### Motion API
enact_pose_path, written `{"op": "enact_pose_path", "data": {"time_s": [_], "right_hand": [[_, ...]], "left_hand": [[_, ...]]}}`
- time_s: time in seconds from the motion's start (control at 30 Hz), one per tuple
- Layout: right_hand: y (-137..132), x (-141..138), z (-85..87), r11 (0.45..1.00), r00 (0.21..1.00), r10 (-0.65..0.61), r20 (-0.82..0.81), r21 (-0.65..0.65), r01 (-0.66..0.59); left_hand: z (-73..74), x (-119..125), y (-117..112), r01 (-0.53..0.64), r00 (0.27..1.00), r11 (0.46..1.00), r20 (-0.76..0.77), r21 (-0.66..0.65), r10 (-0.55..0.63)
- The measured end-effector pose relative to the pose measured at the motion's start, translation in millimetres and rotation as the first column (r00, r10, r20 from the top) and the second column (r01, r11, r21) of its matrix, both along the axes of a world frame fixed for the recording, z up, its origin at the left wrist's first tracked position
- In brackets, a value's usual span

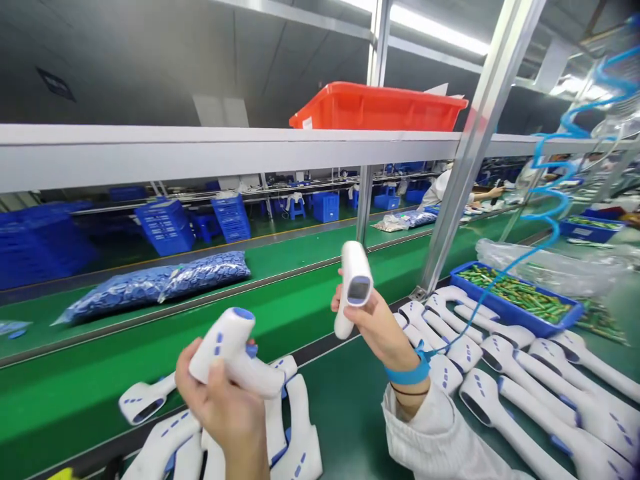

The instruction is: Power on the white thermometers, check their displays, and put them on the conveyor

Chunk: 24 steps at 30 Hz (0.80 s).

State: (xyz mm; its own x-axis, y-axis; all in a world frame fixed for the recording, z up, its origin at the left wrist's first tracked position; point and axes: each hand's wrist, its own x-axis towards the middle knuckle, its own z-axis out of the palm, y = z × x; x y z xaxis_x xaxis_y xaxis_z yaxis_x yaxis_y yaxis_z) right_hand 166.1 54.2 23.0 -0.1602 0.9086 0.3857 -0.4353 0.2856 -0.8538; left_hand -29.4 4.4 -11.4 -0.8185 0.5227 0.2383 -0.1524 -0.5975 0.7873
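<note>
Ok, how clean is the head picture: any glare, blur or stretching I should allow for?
In the head view, the ceiling light is blown out to white; the blue-filled bag catches shiny highlights; the left hand and its white device look slightly soft, perhaps from motion; the metal post leans, possibly wide-lens distortion.

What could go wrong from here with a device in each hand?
The left hand and right hand each hold a device aloft; either might slip. In this view the cord from the wristband crosses the packed devices on the right, and might snag one.
</note>
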Motion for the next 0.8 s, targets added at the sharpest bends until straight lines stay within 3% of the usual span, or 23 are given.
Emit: {"op": "enact_pose_path", "data": {"time_s": [0.07,0.13,0.33,0.43,0.5,0.57,0.63,0.7,0.8], "right_hand": [[-3,-8,2.8,0.997,0.995,0.073,-0.062,0.005,-0.073],[-3,-13,1.9,0.991,0.987,0.131,-0.093,0.007,-0.131],[0,-13,-2.1,0.986,0.988,0.151,-0.033,-0.061,-0.152],[2,-11,-2.6,0.987,0.991,0.111,-0.079,-0.106,-0.119],[3,-10,-3.5,0.985,0.994,0.059,-0.096,-0.155,-0.074],[6,-10,-4.6,0.981,0.997,0.015,-0.072,-0.19,-0.028],[8,-11,-5.3,0.981,1.0,-0.017,-0.024,-0.194,0.012],[9,-12,-5.3,0.985,0.999,-0.051,0.015,-0.166,0.053],[10,-15,-5.5,0.991,0.994,-0.093,0.057,-0.092,0.098]], "left_hand": [[-7.8,3,-2,-0.226,0.914,0.974,-0.345,0.007,0.214],[-13.4,4,-3,-0.253,0.865,0.967,-0.452,-0.017,0.218],[-11.8,11,5,0.013,0.98,0.99,-0.193,-0.143,-0.041],[-6.0,13,7,0.251,0.943,0.911,-0.13,-0.327,-0.306],[-3.1,13,4,0.217,0.882,0.852,-0.278,-0.476,-0.38],[-2.1,13,1,0.019,0.776,0.848,-0.527,-0.529,-0.346],[-4.4,12,0,-0.121,0.661,0.836,-0.671,-0.536,-0.335],[-12.2,7,6,-0.112,0.659,0.771,-0.627,-0.627,-0.415],[-33.5,-6,27,0.084,0.748,0.65,-0.383,-0.755,-0.541]]}}
